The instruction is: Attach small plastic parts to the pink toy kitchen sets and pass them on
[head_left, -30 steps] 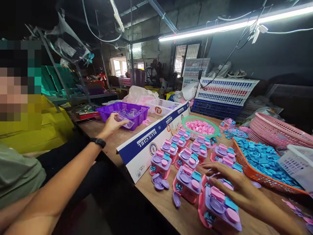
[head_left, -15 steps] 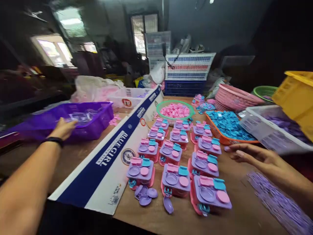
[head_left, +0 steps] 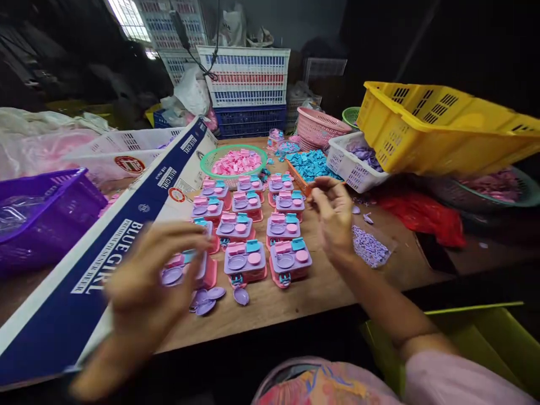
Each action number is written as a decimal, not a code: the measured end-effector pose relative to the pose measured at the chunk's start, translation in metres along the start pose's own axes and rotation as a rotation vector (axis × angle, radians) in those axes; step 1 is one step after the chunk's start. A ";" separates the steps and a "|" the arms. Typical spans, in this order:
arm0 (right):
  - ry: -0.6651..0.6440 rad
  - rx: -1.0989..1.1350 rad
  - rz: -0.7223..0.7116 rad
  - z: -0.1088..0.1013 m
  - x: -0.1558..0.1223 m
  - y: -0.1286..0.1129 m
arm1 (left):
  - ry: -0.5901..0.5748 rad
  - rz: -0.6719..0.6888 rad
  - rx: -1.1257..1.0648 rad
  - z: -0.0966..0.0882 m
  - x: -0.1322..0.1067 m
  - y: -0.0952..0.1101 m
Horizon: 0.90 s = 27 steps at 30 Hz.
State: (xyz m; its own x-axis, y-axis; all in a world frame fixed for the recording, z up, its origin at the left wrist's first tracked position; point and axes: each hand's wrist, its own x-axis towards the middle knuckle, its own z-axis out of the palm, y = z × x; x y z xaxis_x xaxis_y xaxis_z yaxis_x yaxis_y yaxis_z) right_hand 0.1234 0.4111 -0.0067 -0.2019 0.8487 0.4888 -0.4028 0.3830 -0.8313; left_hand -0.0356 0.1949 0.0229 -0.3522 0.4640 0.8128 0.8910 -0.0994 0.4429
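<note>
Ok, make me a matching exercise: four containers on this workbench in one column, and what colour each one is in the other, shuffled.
Containers:
1. tilted crate far right
2. round basket of pink pieces
3. tray of blue pieces
4. basket far left

Colours:
A. purple
B. orange
C. yellow
D. green

Pairs: 1-C, 2-D, 3-B, 4-A

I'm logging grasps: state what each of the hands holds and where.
Left hand, blurred, hovers over a toy kitchen set; any grip cannot be told. Right hand seems empty, fingers curled.
</note>
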 end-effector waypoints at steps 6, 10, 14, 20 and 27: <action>-0.040 0.203 0.131 0.031 -0.035 -0.003 | -0.144 0.274 -0.094 0.099 -0.090 0.083; 0.098 0.126 0.021 0.015 -0.037 -0.002 | -0.168 0.292 -0.134 0.122 -0.125 0.092; 0.136 0.027 -0.048 0.008 -0.045 0.006 | -0.172 0.220 -0.124 0.119 -0.128 0.089; 0.126 -0.149 -0.015 -0.026 -0.061 0.036 | -0.331 0.226 0.051 0.088 -0.129 0.045; -0.043 -0.578 -0.085 -0.076 -0.108 0.064 | -0.177 -0.488 0.178 0.084 -0.140 -0.034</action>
State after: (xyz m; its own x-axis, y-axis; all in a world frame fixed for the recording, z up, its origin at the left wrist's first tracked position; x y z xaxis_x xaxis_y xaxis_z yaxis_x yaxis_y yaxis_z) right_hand 0.1870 0.3717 -0.1331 -0.2313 0.7954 0.5602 0.1304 0.5960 -0.7924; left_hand 0.0068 0.2072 -0.1375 -0.6970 0.5612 0.4463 0.6763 0.3077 0.6693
